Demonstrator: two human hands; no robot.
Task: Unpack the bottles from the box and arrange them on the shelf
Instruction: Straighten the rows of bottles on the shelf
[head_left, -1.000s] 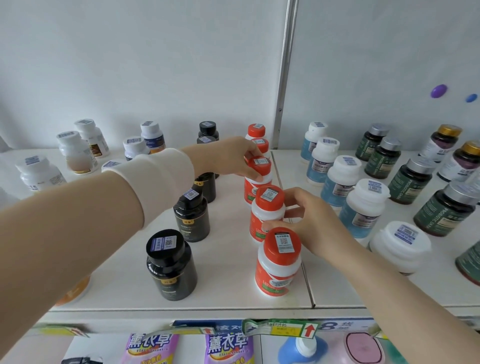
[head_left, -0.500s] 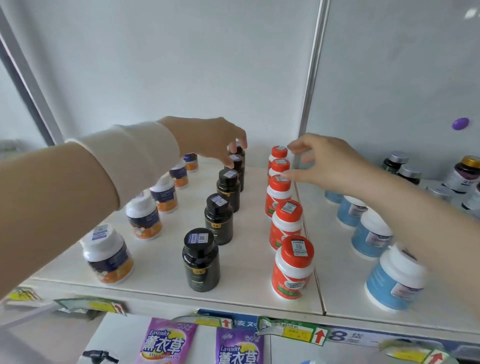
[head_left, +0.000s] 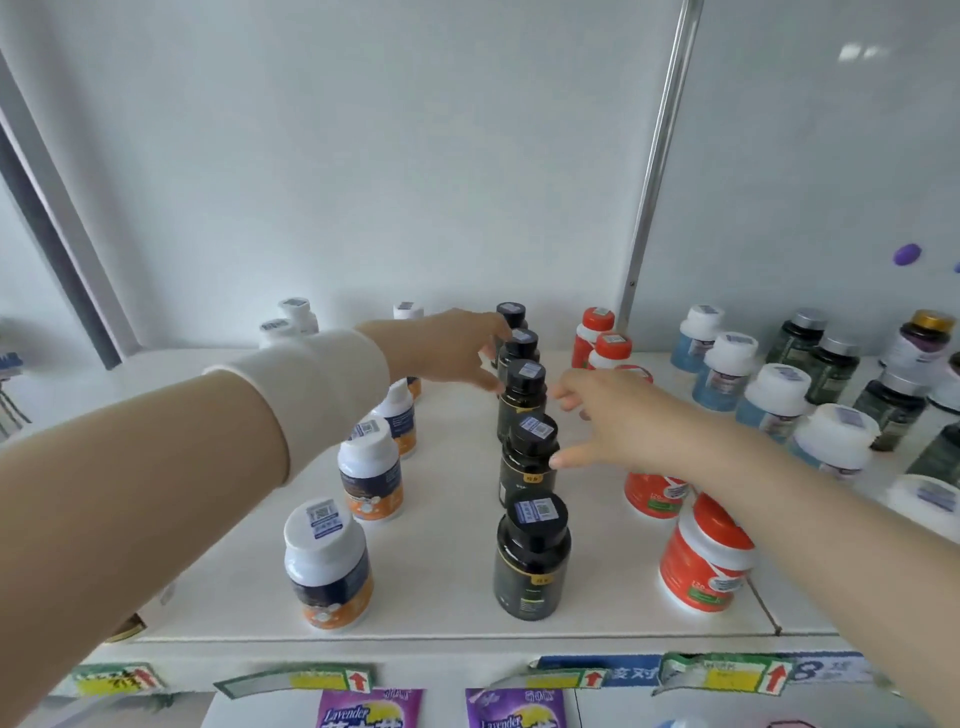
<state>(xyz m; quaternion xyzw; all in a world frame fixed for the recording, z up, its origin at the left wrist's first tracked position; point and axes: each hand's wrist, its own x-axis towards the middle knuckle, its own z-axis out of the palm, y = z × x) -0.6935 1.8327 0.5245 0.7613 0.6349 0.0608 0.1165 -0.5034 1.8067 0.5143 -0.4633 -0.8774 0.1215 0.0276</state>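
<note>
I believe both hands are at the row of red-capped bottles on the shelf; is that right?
Not quite: the head view shows the left hand and right hand at the row of black bottles on the shelf; the red-capped bottles stand one row further right.

On the shelf (head_left: 447, 519) three rows of bottles run from 6 o'clock back to 12. The middle row (head_left: 531, 558) holds five, one behind another. The left row (head_left: 328, 566) stands well apart at its 9 o'clock, the right row (head_left: 701, 566) at its 3 o'clock. Beyond the upright post (head_left: 660, 156), further toward 3 o'clock, stand further rows (head_left: 774, 400). Counting from the front, the left hand (head_left: 447, 348) lies at 9 o'clock of the middle row's third bottle. The right hand (head_left: 618, 421) lies at 3 o'clock, its thumb touching the second. Along the shelf's front edge hang price tags (head_left: 311, 682), with packets (head_left: 369, 709) below.
</note>
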